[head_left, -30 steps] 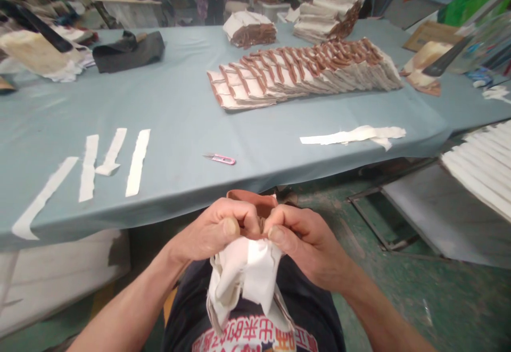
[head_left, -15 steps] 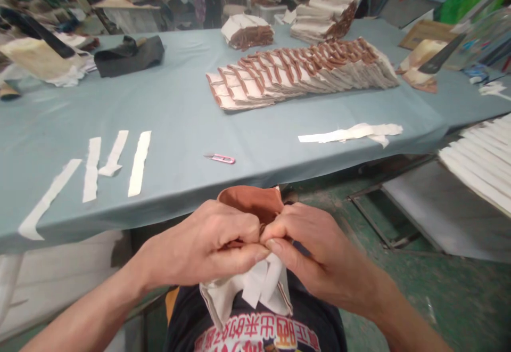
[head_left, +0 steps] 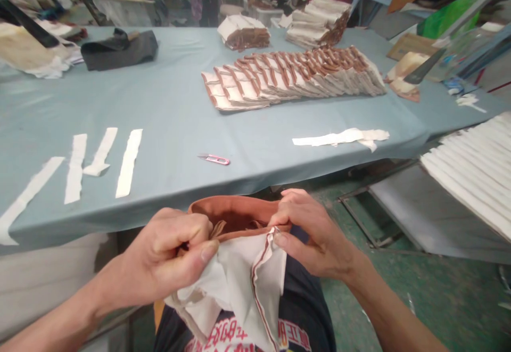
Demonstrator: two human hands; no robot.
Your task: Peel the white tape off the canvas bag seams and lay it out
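Over my lap I hold a sewn fabric piece, off-white cloth with a brown band along its rim, its mouth spread apart. My left hand is closed on the left part of the rim, thumb on the white side. On the right, my right hand pinches the rim close to a seam edged in dark red. Brown material shows inside the opening. Whether the piece is a bag or a lining I cannot tell. Thread snips with pink handles lie on the table beyond my hands.
The blue-green table carries a long row of folded brown-and-white pieces, with stacks behind. White strips lie at left, another bundle of strips at right. A rack of white material stands right.
My hands, close together half a second ago, are now apart, with the left moved left. The rim between them is stretched wider, and the seam and more white cloth show.
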